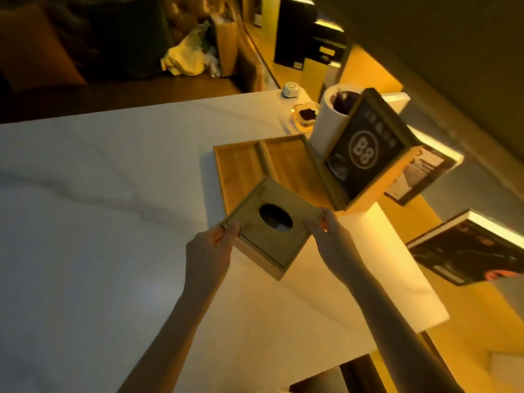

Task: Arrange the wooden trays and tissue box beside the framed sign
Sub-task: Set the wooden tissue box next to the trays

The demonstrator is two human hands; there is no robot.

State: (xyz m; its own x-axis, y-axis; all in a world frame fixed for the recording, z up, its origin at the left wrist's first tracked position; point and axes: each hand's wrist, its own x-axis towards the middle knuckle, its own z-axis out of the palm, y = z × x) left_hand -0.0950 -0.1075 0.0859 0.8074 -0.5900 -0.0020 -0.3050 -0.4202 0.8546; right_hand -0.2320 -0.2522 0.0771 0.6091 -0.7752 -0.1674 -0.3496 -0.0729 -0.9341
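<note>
A square wooden tissue box [266, 239] with an oval hole in its lid is held between both hands over the white table. My left hand [211, 249] grips its left corner and my right hand [330, 236] grips its right corner. Behind it two shallow wooden trays lie side by side, the left tray [236, 168] and the right tray [292, 163]; the box overlaps their near ends. To their right stands the framed sign [365, 150], dark with "B8" in a circle.
A white cylinder [326, 120] stands behind the sign, with a small glass dish [304, 114] and a white round object [290, 89] beyond. The marble table [99, 208] stretches left. Books [467, 248] lie on a yellow ledge at right.
</note>
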